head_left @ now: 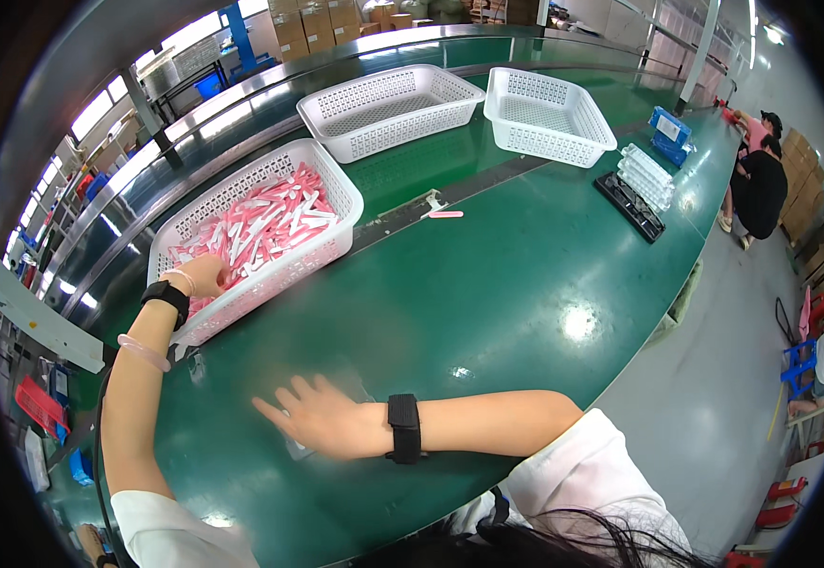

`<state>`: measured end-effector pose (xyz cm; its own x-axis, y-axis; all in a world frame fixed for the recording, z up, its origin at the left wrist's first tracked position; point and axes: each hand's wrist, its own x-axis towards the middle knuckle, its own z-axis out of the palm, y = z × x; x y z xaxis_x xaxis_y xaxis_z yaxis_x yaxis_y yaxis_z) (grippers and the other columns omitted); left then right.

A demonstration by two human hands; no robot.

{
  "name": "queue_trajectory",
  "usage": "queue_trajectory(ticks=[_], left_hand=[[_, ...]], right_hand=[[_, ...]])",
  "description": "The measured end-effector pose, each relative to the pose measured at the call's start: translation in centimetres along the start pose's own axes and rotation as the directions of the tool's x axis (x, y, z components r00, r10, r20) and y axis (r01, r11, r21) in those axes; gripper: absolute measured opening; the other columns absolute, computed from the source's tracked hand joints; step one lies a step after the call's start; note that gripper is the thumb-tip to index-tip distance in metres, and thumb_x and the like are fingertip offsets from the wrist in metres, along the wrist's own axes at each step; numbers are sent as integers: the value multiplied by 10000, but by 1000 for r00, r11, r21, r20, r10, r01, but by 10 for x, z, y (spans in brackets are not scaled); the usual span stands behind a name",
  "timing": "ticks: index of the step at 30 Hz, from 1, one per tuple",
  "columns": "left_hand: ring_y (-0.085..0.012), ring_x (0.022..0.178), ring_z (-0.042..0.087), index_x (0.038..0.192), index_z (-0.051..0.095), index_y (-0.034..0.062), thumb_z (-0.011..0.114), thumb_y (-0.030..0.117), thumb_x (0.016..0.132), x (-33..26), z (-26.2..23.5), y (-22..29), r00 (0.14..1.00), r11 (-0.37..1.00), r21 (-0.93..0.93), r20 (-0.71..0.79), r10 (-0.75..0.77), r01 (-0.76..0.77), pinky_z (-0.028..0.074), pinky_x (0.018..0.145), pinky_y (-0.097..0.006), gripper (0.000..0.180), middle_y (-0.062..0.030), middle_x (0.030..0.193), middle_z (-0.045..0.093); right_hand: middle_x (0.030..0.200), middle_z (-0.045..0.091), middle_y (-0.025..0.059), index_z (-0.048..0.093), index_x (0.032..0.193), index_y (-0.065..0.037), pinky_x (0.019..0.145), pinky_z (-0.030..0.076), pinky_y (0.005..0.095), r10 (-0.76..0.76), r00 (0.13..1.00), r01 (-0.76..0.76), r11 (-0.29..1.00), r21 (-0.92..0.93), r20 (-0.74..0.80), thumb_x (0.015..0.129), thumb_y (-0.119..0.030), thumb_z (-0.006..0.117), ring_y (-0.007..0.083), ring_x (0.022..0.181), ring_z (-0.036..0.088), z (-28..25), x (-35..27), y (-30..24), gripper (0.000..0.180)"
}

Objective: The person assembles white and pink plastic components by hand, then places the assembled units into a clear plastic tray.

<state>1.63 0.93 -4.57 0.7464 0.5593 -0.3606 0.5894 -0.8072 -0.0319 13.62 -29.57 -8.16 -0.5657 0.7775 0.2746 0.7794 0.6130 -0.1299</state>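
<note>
My left hand (205, 275) reaches over the near rim of a white mesh basket (341, 194) and into a heap of pink and white strips (265, 225); its fingers are buried among them, so I cannot tell what they hold. My right hand (315, 415) lies flat, palm down and fingers spread, on a clear plastic sheet or bag (355, 383) on the green table (506, 293). Both wrists wear black bands. One loose pink strip (446, 214) lies on the table past the basket.
Two more white mesh baskets (388, 109) (546, 115) stand farther back, both looking empty. A black tray with white parts (641, 185) and blue boxes (669, 133) sit at the far right. Another person (757, 180) crouches on the floor beyond the table's end.
</note>
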Motion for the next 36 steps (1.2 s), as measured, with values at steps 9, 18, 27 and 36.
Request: queue_trajectory(ticks=[9, 18, 27, 36], left_hand=[[-293, 640, 548, 750, 569, -2, 619, 276, 654, -23, -9, 6, 996, 996, 89, -87, -21, 29, 420, 585, -376, 298, -174, 715, 579], [-84, 605, 489, 794, 459, 1, 607, 170, 755, -45, -42, 10, 955, 740, -662, -126, -267, 120, 454, 468, -241, 228, -20, 677, 466], [-29, 487, 412, 815, 448, 70, 482, 223, 856, -50, -41, -2, 937, 443, -894, -97, -334, 65, 348, 379, -164, 162, 23, 657, 462], [-20, 533, 348, 902, 472, 50, 467, 200, 873, -149, -36, 114, 945, -91, -942, -315, -88, -322, 285, 429, -146, 153, 31, 690, 446]], right_hand=[[988, 472, 168, 258, 1281, 17, 678, 424, 381, 1, 992, -8, 998, 61, 123, 624, -86, 596, 304, 869, 463, -4, 4, -3, 746], [1019, 465, 169, 263, 1282, 0, 744, 416, 386, 7, 986, -19, 997, 70, 169, 584, -130, 695, 313, 915, 463, -7, 5, -1, 831], [987, 469, 158, 274, 1272, 10, 719, 418, 386, -27, 992, 19, 998, 64, 125, 580, -143, 699, 305, 873, 465, -11, 6, -2, 826], [981, 467, 166, 244, 1286, 10, 791, 390, 387, -41, 981, 23, 995, 98, 188, 614, -129, 658, 313, 896, 454, -17, 5, -8, 801]])
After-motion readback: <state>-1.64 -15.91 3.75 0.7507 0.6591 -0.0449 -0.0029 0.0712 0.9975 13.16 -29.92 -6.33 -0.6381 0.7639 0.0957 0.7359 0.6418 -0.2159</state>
